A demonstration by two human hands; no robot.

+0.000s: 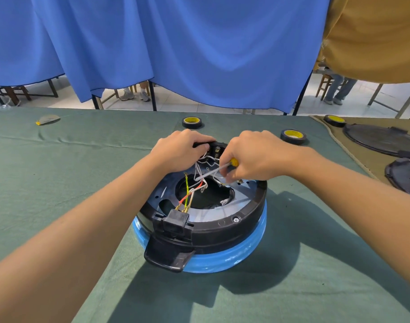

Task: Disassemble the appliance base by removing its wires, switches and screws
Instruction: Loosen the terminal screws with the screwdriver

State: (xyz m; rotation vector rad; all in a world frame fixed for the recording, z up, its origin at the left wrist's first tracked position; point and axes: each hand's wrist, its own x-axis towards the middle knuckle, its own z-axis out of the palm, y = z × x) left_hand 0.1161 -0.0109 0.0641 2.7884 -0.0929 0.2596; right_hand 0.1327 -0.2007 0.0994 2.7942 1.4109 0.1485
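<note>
Counter (59,171), centre: appliance base (222,229), turned over so its wiring faces up. Left hand (180,151) grips the switch block (216,149) at the far rim, apparently steadying it. Right hand (253,157) holds a screwdriver (213,171) among the wires (187,194), probably to free terminals.

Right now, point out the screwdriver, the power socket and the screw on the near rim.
screwdriver (213,171): head view, on its metal shaft.
power socket (176,222): head view, on its black housing.
rim screw (236,219): head view, on its head.
</note>
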